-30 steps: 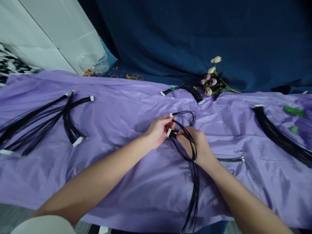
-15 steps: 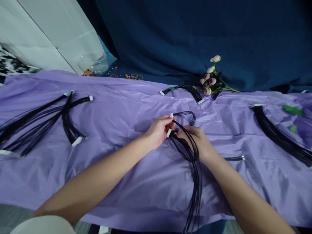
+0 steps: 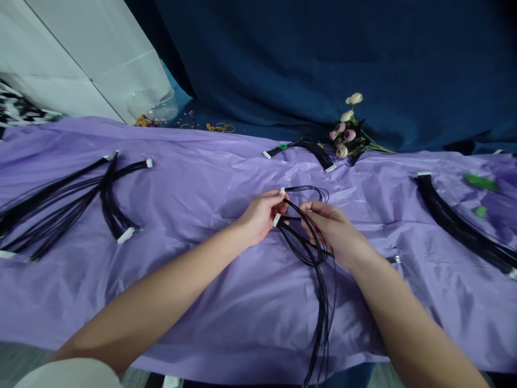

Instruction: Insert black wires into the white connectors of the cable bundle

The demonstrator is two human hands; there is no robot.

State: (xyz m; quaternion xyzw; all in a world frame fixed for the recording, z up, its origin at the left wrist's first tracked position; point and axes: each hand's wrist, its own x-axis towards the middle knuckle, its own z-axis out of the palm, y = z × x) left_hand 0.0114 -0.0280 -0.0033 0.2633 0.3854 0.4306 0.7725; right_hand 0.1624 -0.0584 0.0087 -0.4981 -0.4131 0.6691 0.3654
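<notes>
A black wire harness (image 3: 321,302) hangs between my hands, its loose strands trailing toward the front edge of the table. My left hand (image 3: 260,218) is closed on it near the ends. A small white connector (image 3: 282,191) sticks up above those fingertips, and a wider white connector (image 3: 277,220) sits just below them. Thin wires loop from the upper connector to the right, behind my right hand (image 3: 339,231). That hand is closed around some strands, with its thumb and forefinger close together; the exact grip is partly hidden by wires crossing in front.
Purple sheeting (image 3: 194,302) covers the table. Several harnesses (image 3: 72,215) lie at left, a short one (image 3: 311,146) at the back, and a thick one (image 3: 456,215) at right. Artificial flowers (image 3: 345,132) and a clear plastic tub (image 3: 161,108) stand along the back edge.
My right hand has shifted slightly right, away from my left hand, and the strands between them are more spread. My left hand stays on the connector end.
</notes>
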